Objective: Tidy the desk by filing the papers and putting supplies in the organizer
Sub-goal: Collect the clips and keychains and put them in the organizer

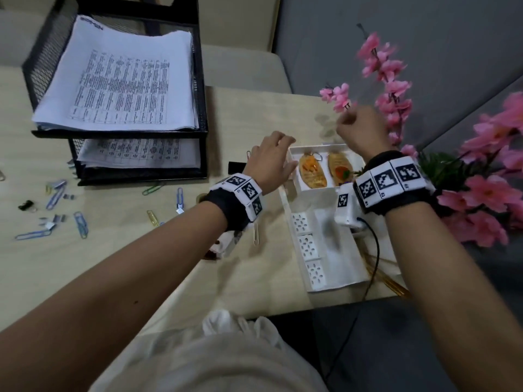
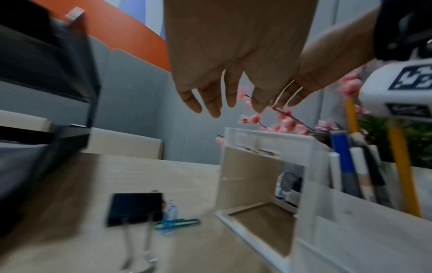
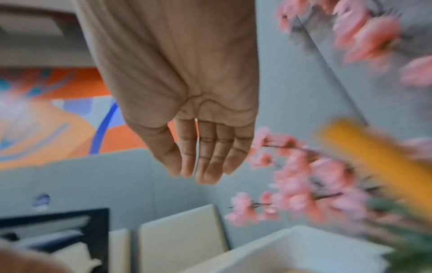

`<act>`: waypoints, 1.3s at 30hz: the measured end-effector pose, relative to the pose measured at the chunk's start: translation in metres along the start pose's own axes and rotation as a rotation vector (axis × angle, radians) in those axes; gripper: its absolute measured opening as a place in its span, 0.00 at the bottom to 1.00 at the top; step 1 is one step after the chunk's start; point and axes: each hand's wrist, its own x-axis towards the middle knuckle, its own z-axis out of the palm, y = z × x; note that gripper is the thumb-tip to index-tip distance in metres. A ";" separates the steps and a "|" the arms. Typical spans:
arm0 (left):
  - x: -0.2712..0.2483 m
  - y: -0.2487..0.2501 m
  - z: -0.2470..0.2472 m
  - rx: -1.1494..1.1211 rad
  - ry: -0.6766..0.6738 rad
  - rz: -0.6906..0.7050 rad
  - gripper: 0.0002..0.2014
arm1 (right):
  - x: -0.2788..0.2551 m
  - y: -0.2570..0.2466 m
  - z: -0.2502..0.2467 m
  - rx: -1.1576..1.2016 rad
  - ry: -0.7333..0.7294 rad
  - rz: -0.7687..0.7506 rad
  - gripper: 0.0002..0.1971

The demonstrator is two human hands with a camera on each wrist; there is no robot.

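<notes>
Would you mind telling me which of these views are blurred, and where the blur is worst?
Head view: mostly sharp; the paper stack reads clearly, only the right hand smears slightly. Left wrist view: the black tray and binder clip streak with motion. Right wrist view: softest overall; the pink flowers and yellow pencil are heavily smeared.

Soft even light, motion-blurred wrist views

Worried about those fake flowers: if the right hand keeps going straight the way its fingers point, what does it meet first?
Probably the pink blossom branch, just beyond the right hand; depth is unclear.
</notes>
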 end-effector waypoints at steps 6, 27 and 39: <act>-0.030 -0.080 -0.032 0.063 -0.152 -0.168 0.12 | -0.008 -0.074 0.082 0.152 -0.158 -0.118 0.10; -0.086 -0.108 -0.011 -0.055 -0.332 -0.239 0.19 | -0.106 -0.052 0.147 0.322 -0.147 0.051 0.17; -0.080 -0.041 0.021 -0.202 -0.354 -0.138 0.22 | -0.145 0.045 0.084 0.112 -0.041 0.508 0.08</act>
